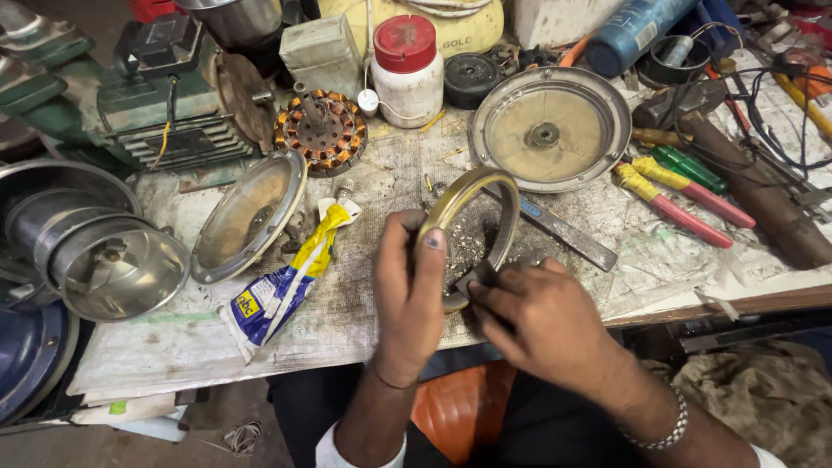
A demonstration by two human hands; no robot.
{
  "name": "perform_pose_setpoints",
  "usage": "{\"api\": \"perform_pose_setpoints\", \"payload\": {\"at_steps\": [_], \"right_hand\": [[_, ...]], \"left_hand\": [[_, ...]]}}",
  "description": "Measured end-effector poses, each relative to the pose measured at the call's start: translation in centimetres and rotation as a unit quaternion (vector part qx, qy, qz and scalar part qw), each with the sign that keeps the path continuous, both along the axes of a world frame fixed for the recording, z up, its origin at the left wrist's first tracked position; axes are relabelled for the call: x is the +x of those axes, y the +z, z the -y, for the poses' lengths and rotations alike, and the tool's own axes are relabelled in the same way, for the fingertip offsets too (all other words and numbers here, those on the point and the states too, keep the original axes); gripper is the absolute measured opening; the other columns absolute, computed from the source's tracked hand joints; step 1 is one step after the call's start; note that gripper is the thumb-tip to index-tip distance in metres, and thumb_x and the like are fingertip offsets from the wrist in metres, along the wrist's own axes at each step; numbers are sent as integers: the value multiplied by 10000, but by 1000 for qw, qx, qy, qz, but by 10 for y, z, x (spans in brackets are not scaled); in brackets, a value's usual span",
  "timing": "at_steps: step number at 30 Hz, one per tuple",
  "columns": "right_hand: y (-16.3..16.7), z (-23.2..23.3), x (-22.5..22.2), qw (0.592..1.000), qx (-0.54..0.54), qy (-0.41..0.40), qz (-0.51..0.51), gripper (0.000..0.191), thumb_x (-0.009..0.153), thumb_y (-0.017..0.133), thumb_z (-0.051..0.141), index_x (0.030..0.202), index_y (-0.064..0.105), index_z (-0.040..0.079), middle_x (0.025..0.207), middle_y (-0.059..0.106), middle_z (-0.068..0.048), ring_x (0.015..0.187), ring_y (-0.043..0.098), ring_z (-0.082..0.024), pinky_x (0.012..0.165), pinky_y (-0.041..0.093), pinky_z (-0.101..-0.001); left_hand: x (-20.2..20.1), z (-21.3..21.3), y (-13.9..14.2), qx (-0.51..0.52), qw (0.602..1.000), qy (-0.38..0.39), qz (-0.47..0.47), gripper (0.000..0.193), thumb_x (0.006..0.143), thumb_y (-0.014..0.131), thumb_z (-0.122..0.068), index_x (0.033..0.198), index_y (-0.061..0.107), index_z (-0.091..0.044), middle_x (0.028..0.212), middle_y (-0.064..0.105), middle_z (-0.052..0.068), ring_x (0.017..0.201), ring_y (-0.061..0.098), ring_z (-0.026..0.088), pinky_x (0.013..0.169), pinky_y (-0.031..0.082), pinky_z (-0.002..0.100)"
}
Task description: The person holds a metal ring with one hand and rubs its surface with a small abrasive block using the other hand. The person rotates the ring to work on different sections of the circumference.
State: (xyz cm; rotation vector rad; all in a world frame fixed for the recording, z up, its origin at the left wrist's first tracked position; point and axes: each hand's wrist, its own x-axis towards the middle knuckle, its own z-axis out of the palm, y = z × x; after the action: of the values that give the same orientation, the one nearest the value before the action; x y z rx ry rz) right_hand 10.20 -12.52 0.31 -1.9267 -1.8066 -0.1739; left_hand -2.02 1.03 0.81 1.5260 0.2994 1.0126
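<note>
Left hand grips a metal ring upright over the tabletop; right hand pinches its lower edge

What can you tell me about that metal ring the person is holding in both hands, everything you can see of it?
The metal ring is a broad circular band, brass-yellow on its outer face and dull, grimy grey inside. It stands tilted on edge above the paper-covered workbench. The left hand grips its left side, thumb on the rim. The right hand presses a small dark piece against its lower inner edge. Its bottom is hidden behind the hands.
</note>
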Motion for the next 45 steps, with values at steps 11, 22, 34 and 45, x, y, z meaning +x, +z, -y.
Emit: {"api": "perform_pose_setpoints", "payload": {"at_steps": [11, 22, 34, 45], "right_hand": [[2, 5, -5, 982, 15, 6, -189, 212, 836, 711, 223, 948, 769, 53, 734, 699, -109, 680, 686, -257, 666, 500, -408], [13, 3, -12, 958, 38, 40, -282, 208, 859, 661, 176, 922, 758, 4, 756, 754, -128, 685, 749, -281, 652, 563, -402], [1, 0, -6, 973, -21, -78, -215, 213, 830, 667, 221, 844, 776, 39, 724, 740, -160, 643, 728, -320, 614, 553, -407], [2, -1, -6, 994, 6, -58, -97, 202, 808, 677, 225, 834, 766, 46, 712, 716, -125, 650, 695, -303, 698, 501, -463]], "left_hand": [[11, 15, -8, 65, 994, 78, -33, 259, 1096, 513, -251, 913, 546, -71, 712, 449, -59, 659, 410, 57, 575, 349, 277], [16, 14, -16, 37, 996, 82, 3, 253, 1104, 513, -237, 926, 537, -59, 709, 423, -55, 656, 376, 53, 563, 321, 270], [15, 14, -17, 10, 997, 77, -6, 225, 1079, 507, -228, 961, 575, -48, 710, 453, -53, 647, 395, 52, 553, 336, 275], [15, 15, -17, 62, 996, 71, 9, 231, 1109, 516, -206, 931, 531, -59, 747, 453, -41, 700, 404, 68, 596, 353, 291]]}}
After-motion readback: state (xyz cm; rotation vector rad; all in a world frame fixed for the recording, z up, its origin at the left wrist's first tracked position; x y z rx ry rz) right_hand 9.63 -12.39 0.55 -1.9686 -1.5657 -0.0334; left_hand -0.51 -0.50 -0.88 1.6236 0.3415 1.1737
